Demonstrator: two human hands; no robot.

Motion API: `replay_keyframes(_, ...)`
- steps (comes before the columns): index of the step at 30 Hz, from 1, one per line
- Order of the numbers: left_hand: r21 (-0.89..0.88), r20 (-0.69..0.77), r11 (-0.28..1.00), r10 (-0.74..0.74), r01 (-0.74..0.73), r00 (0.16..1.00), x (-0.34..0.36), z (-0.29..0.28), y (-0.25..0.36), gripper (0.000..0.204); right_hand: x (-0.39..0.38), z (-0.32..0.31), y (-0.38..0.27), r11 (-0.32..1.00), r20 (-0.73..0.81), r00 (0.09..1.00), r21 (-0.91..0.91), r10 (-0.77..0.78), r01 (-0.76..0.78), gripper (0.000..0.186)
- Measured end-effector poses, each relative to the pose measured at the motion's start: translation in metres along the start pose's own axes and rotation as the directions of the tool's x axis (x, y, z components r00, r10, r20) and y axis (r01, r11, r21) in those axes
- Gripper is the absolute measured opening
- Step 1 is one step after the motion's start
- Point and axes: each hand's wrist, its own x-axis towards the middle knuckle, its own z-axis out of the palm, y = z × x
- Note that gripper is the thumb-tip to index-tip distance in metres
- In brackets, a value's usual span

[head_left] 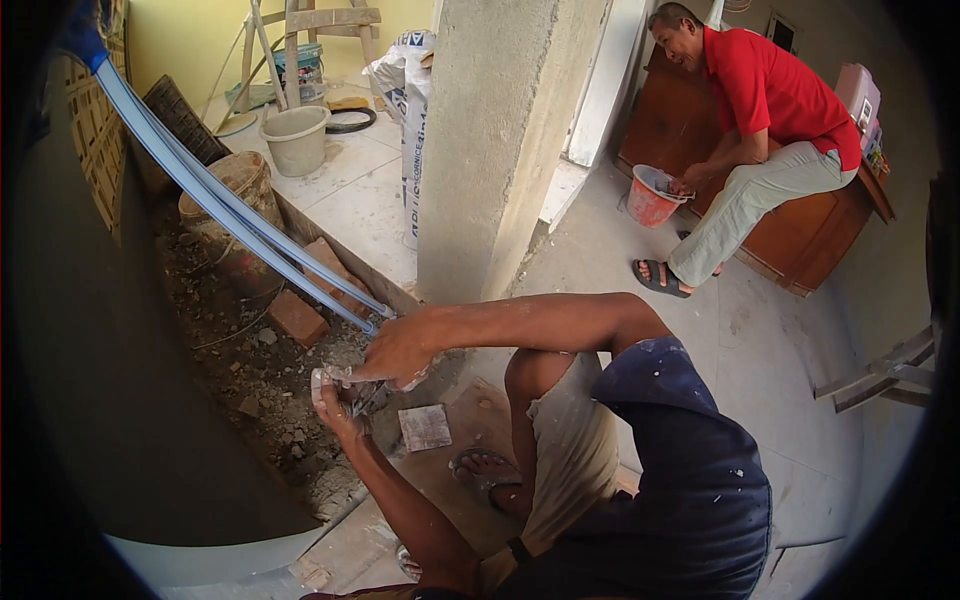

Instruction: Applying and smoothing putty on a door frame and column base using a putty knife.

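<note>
- Dark navy sleeve [660,385], spotted with white, lies nearest, filling the lower right of the frame; a bare arm runs from it toward the centre.
- Pale blue tubes [225,212] curve from the upper left down to the centre, ending just beside the right hand [398,350] and crossing the view of the ground; whether they touch it, I cannot tell.
- Broken soil and rubble [265,395] spread left of centre, with a brick [298,318] and a stained round container [240,185] above them.
- Dark grey wall [195,400] closes off the left side; a concrete column [490,150] stands upright at upper centre, a white sack [408,140] just to its left.
- Grey bucket [296,145] sits on the tiled ledge [350,195], upper left.
- Another person [780,100], in red, bends at upper right with a hand at a red bucket [652,205], well apart from the work.
- Small grey piece [369,396], its kind unclear, sits between the two hands, left of centre; a pale square tile [425,428] lies near, to its lower right.
- Its long axis slants from lower left to upper right, the upper end toward the right hand.
- Left hand [338,404]: fingers whitened, curled around the piece.
- Right hand: a finger reaches left; whether the others grip the piece, I cannot tell.
</note>
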Motion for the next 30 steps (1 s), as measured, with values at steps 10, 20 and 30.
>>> replay_keyframes(10, -0.096, -0.183, 0.99, -0.119, 0.103, 0.976, 0.003, -0.006, -0.012, 0.032, 0.007, 0.02, 0.019, 0.778, -0.035, 0.974, 0.596, -0.223, 0.199, 0.05)
replay_keyframes(20, -0.277, -0.186, 0.961, -0.076, 0.022, 0.98, -0.011, 0.03, -0.01, 0.047, 0.01, 0.028, 0.01, 0.073, -0.132, 0.99, 0.989, 0.053, 0.128, 0.06)
replay_keyframes(30, -0.236, -0.162, 0.972, -0.032, -0.007, 0.986, -0.021, 0.036, 0.005, 0.04, 0.011, 0.019, -0.004, -0.136, -0.031, 0.993, 0.991, -0.115, 0.015, 0.046)
